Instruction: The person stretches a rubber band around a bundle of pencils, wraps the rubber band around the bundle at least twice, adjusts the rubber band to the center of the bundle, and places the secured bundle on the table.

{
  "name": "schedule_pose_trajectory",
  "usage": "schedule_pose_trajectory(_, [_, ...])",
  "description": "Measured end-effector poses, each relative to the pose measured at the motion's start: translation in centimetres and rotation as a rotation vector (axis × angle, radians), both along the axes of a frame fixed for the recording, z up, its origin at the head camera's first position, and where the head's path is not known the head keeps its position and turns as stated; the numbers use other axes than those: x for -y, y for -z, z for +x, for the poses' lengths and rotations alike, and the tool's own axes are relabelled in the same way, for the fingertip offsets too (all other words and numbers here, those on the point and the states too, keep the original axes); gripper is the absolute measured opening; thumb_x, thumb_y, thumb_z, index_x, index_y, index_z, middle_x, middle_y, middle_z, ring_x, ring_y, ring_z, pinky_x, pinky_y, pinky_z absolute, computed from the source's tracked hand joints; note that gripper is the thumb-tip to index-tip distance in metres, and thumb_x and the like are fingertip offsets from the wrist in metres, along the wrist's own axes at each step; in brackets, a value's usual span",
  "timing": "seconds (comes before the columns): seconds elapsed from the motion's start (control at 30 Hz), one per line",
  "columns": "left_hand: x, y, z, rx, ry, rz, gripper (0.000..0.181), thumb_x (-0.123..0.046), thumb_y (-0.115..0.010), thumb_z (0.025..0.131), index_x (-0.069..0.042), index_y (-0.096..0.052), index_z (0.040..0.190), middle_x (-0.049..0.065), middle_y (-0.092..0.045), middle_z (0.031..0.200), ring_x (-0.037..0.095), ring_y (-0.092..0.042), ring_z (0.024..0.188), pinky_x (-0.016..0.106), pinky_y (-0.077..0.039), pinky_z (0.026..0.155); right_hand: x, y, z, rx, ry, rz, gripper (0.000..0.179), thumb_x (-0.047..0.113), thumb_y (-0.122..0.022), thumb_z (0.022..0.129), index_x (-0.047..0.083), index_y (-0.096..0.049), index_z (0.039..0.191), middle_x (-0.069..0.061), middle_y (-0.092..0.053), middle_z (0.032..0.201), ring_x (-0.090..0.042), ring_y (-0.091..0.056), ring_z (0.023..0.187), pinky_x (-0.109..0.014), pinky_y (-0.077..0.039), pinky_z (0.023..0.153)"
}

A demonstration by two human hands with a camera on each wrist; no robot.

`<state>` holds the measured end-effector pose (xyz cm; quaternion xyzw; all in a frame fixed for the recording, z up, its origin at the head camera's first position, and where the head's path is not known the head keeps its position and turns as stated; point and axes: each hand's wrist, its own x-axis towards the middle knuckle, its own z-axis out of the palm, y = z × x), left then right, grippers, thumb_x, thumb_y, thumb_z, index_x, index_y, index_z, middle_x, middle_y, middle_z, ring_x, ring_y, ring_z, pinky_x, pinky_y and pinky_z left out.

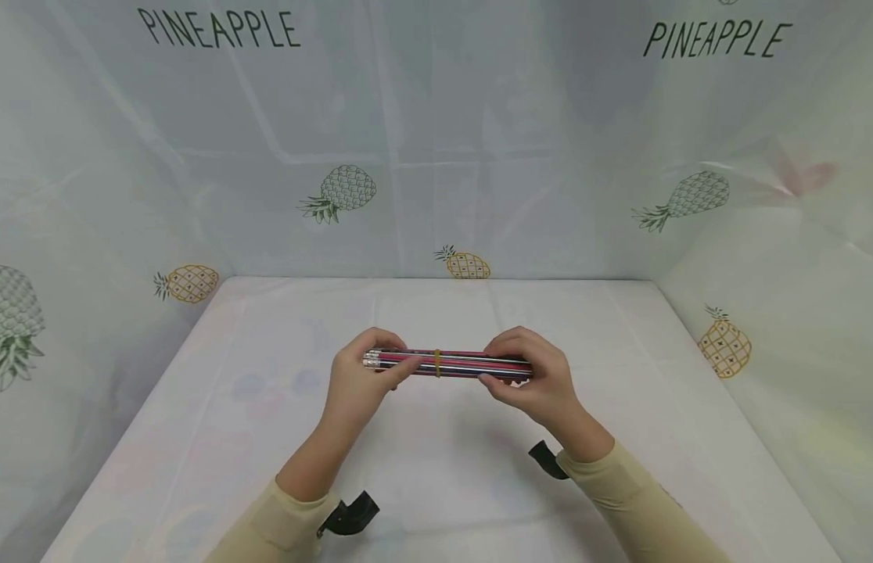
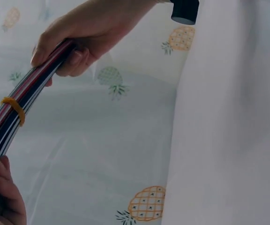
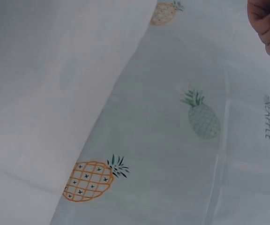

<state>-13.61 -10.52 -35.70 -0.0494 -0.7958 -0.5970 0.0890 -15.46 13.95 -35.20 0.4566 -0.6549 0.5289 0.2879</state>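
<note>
A bundle of striped pencils [image 1: 461, 364] in red, dark blue and white is held level above the table, with a yellowish rubber band [image 1: 438, 363] round its middle. My left hand [image 1: 366, 375] grips the end with the silvery tips, thumb along the near side. At the other end my right hand [image 1: 538, 375] holds the bundle between thumb and fingers. The left wrist view shows the pencils [image 2: 20, 104] slanting between both hands, the rubber band [image 2: 14, 110] plainly round them. In the right wrist view only part of a hand [image 3: 268, 28] shows at the upper right edge.
Below the hands spreads a table with a white cover [image 1: 422, 469]. Behind and beside it hangs a pale curtain [image 1: 436, 117] printed with pineapples and lettering. Black wrist mounts [image 1: 348, 514] stick out from both sleeves.
</note>
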Motion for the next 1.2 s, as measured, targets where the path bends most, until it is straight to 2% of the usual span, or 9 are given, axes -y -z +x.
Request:
schedule_pose_trajectory(0.13, [-0.6, 0.1, 0.2, -0.084, -0.043, -0.015, 0.029, -0.022, -0.084, 0.078, -0.013, -0.063, 0.095, 0.001, -0.062, 0.097, 0.019, -0.056, 0.083, 0.030, -0.051, 0.060, 0.5, -0.4, 0.4, 0.023, 0.007, -0.020, 0.020, 0.013, -0.075, 0.085, -0.003, -0.062, 0.084, -0.010, -0.061, 0.081, -0.014, -0.054, 0.070, -0.019, -0.043, 0.056])
schedule_pose_trajectory(0.23, [-0.9, 0.3, 0.3, -0.120, -0.053, -0.025, 0.031, -0.021, -0.084, 0.078, -0.012, -0.060, 0.096, 0.001, -0.060, 0.096, 0.019, -0.054, 0.087, 0.030, -0.050, 0.059, 0.4, 0.2, 0.1, 0.059, 0.018, -0.036, 0.022, 0.013, -0.077, 0.083, -0.003, -0.061, 0.082, -0.009, -0.061, 0.078, -0.015, -0.055, 0.072, -0.020, -0.045, 0.061])
schedule_pose_trajectory(0.4, [-1.3, 0.6, 0.4, -0.157, -0.027, -0.045, 0.032, -0.020, -0.084, 0.078, -0.013, -0.059, 0.096, 0.001, -0.059, 0.093, 0.019, -0.056, 0.076, 0.029, -0.050, 0.054, -0.1, 2.1, -0.8, 0.151, 0.057, -0.077, 0.022, -0.005, -0.081, 0.072, -0.001, -0.062, 0.081, -0.008, -0.062, 0.077, -0.014, -0.056, 0.070, -0.020, -0.045, 0.057])
schedule_pose_trajectory(0.53, [-1.1, 0.9, 0.1, -0.167, -0.015, -0.077, 0.032, -0.021, -0.085, 0.077, -0.015, -0.060, 0.096, 0.001, -0.061, 0.092, 0.018, -0.057, 0.065, 0.029, -0.049, 0.053, -0.6, 2.5, -0.8, 0.254, 0.059, -0.052, 0.033, -0.016, -0.082, 0.064, 0.002, -0.062, 0.085, -0.007, -0.063, 0.082, -0.013, -0.056, 0.070, -0.021, -0.046, 0.055])
schedule_pose_trajectory(0.7, [-0.9, 1.0, -0.2, -0.138, 0.004, -0.111, 0.039, -0.023, -0.086, 0.075, -0.015, -0.060, 0.102, 0.000, -0.058, 0.103, 0.019, -0.055, 0.085, 0.029, -0.051, 0.059, -1.2, 2.5, -0.7, 0.403, 0.022, -0.003, 0.041, -0.017, -0.084, 0.062, 0.003, -0.061, 0.091, -0.008, -0.062, 0.090, -0.016, -0.059, 0.077, -0.023, -0.050, 0.061])
schedule_pose_trajectory(0.77, [-0.9, 0.9, -0.2, -0.114, 0.020, -0.089, 0.045, -0.022, -0.087, 0.073, -0.015, -0.058, 0.106, 0.001, -0.054, 0.107, 0.021, -0.052, 0.092, 0.030, -0.052, 0.062, -1.3, 2.6, -0.7, 0.474, 0.009, 0.013, 0.044, -0.015, -0.084, 0.063, 0.004, -0.060, 0.094, -0.009, -0.061, 0.094, -0.017, -0.061, 0.077, -0.025, -0.051, 0.062])
schedule_pose_trajectory(0.87, [-0.7, 0.9, -0.4, -0.049, 0.060, -0.016, 0.055, -0.016, -0.090, 0.069, -0.016, -0.053, 0.110, 0.003, -0.050, 0.111, 0.023, -0.054, 0.089, 0.032, -0.053, 0.064, -1.6, 2.6, -0.7, 0.543, -0.005, 0.046, 0.046, -0.013, -0.084, 0.065, 0.004, -0.058, 0.099, -0.010, -0.058, 0.100, -0.017, -0.061, 0.077, -0.026, -0.052, 0.061])
schedule_pose_trajectory(1.0, [-0.1, 1.1, -0.9, 0.026, 0.113, 0.006, 0.061, -0.013, -0.090, 0.068, -0.019, -0.049, 0.113, 0.005, -0.049, 0.112, 0.023, -0.056, 0.083, 0.034, -0.050, 0.069, -2.2, 2.8, -1.1, 0.528, -0.030, 0.100, 0.044, -0.015, -0.079, 0.071, 0.004, -0.055, 0.102, -0.011, -0.055, 0.104, -0.017, -0.058, 0.084, -0.025, -0.051, 0.063])
schedule_pose_trajectory(1.2, [0.7, 1.7, -1.6, 0.040, 0.174, -0.002, 0.052, -0.006, -0.085, 0.074, -0.015, -0.052, 0.113, 0.008, -0.053, 0.110, 0.022, -0.058, 0.084, 0.030, -0.050, 0.066, -3.1, 3.5, -1.9, 0.508, -0.075, 0.081, 0.038, -0.023, -0.070, 0.074, -0.002, -0.055, 0.102, -0.014, -0.054, 0.106, -0.019, -0.056, 0.092, -0.024, -0.051, 0.074])
